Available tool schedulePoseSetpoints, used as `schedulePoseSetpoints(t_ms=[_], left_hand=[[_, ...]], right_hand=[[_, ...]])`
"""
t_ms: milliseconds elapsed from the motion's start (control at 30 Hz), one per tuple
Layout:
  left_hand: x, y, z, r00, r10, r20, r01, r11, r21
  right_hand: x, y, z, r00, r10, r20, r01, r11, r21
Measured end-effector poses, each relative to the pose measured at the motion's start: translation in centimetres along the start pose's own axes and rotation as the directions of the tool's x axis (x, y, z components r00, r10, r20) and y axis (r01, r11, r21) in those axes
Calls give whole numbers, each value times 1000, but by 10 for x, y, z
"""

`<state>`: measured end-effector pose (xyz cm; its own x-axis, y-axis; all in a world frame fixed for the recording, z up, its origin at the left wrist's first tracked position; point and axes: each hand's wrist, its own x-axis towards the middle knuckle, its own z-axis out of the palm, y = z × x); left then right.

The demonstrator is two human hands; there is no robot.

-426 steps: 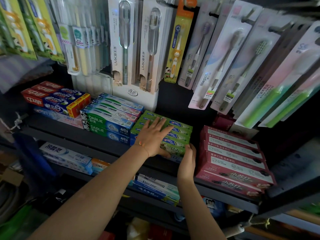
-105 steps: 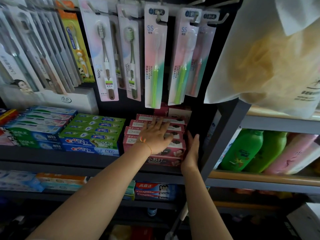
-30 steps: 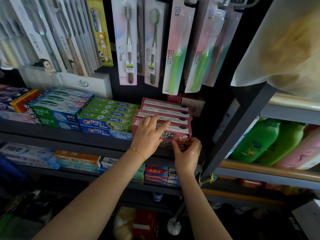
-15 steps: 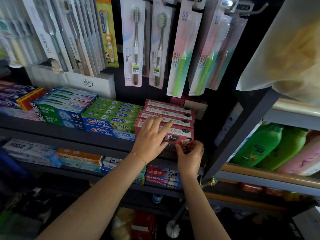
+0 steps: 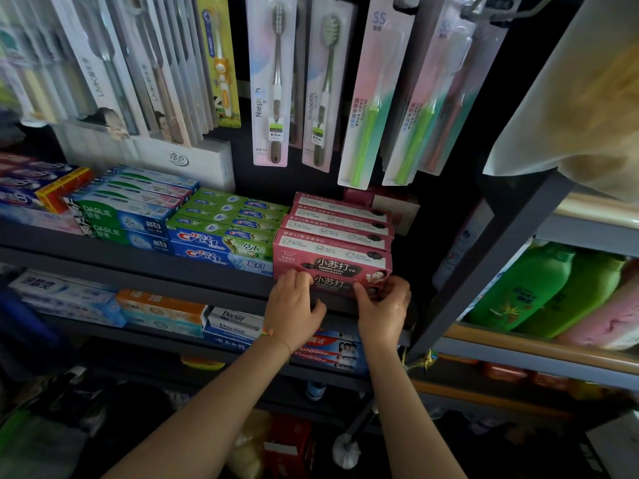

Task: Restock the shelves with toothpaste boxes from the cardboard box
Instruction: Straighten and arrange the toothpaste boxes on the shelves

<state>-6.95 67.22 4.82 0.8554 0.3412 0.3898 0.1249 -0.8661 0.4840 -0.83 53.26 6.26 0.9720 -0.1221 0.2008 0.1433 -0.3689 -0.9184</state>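
Single head view, close, facing forward and down at shelf (image 5: 138, 261)

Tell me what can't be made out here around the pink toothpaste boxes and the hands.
- Lower front pink box, head view: its ends covered by the left hand and right hand.
- Cardboard box: not in frame.
- Red pack on the floor: dark, print unreadable.

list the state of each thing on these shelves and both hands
pink baking soda boxes: stacked at the shelf's front edge
left hand: fingers curled on the lower front box
right hand: fingers curled on the same box's right end
Crest boxes: stacked beside the pink ones
toothbrush packs: hanging above
green bottles: lying tilted
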Motion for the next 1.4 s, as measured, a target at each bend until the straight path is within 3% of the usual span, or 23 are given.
schedulePoseSetpoints(t_ms=[600, 1167, 1200, 1267, 1333, 1400], left_hand=[[10, 1, 0, 999, -42, 1, 42, 998, 43], [15, 4, -8, 997, -41, 64, 36, 996, 79], [15, 4, -8, 997, -37, 65, 32, 996, 77], [13, 3, -10, 999, -27, 46, 25, 998, 57], [13, -1, -14, 999, -24, -32, 25, 999, 30], [13, -11, -24, 985, -40, -170, 47, 998, 33]], right_hand=[[5, 2, -1, 998, -60, 16, 60, 998, 10], [2, -1, -5, 1000, -15, 4, 15, 1000, 11], [0, -3, -5, 998, -46, -43, 45, 999, -15], [-3, -7, -7, 957, -251, -149, 235, 965, -114], [-5, -17, -5, 842, -506, -187, 463, 856, -230], [-7, -32, 3, 752, -641, -154, 579, 754, -308]])
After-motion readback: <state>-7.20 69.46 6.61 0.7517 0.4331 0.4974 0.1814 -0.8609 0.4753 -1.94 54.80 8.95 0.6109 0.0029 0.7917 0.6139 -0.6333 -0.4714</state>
